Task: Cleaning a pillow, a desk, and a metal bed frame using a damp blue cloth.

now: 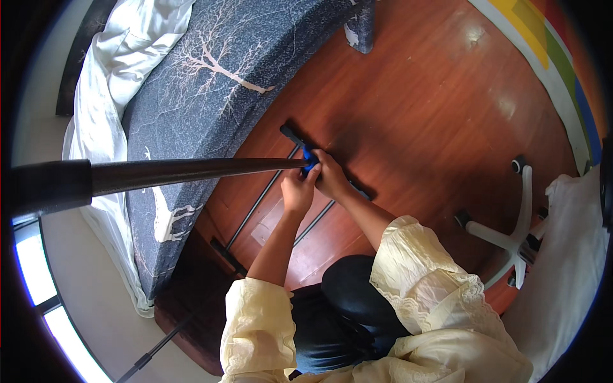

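Note:
Near the picture's middle, my left hand [298,190] and my right hand [330,173] meet around a blue plastic piece [309,160] at the far end of a dark metal pole [201,173]. The pole runs from there to a thicker black section [52,186] at the left rim. Below my hands a frame of thin dark rods [261,196] stands on the floor, with a black bar foot [290,135] and another black foot [227,256]. My fingers partly cover the blue piece, and how it joins the frame is hidden.
To the left stands a bed with a dark grey tree-and-deer cover [215,72] and a white sheer cloth [112,72]. A white wheeled chair base [512,239] is at the right, beside a white cloth [560,277]. Reddish wood flooring [421,105] lies between them; a colourful mat [550,62] curves along the upper right.

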`<state>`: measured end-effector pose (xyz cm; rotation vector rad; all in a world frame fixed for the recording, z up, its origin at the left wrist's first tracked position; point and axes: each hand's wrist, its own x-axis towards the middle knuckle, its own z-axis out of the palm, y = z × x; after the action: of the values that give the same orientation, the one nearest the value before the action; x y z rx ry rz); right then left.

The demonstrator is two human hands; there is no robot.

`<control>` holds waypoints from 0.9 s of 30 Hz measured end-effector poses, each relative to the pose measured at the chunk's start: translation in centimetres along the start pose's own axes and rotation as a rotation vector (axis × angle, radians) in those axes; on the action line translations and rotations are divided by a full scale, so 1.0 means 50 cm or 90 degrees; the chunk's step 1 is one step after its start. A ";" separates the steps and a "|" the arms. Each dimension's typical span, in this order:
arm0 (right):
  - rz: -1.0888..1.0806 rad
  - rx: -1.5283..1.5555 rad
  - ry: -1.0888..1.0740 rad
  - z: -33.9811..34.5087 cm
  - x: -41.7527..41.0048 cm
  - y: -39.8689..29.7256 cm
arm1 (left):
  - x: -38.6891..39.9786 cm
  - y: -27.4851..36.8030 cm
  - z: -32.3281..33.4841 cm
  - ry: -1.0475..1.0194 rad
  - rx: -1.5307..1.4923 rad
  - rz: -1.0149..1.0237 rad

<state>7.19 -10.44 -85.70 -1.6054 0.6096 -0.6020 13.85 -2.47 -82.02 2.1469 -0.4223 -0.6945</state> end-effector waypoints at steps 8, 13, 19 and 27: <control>0.215 0.019 -0.066 0.002 -0.003 0.219 | 0.029 -0.024 0.088 -0.115 0.137 -0.128; 0.362 -0.137 -0.064 -0.025 -0.025 0.041 | -0.019 0.028 -0.005 -0.276 0.092 -0.288; 0.400 0.351 0.190 -0.148 -0.082 -0.205 | -0.143 0.214 -0.105 -0.332 0.072 -0.292; 0.328 0.418 -0.001 -0.326 -0.210 -0.744 | -0.455 0.583 -0.282 -0.057 -0.096 -0.003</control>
<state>-9.84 -10.91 -47.37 -0.7904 0.7000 -0.3558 2.66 0.05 -44.13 1.9808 -0.3991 -0.8029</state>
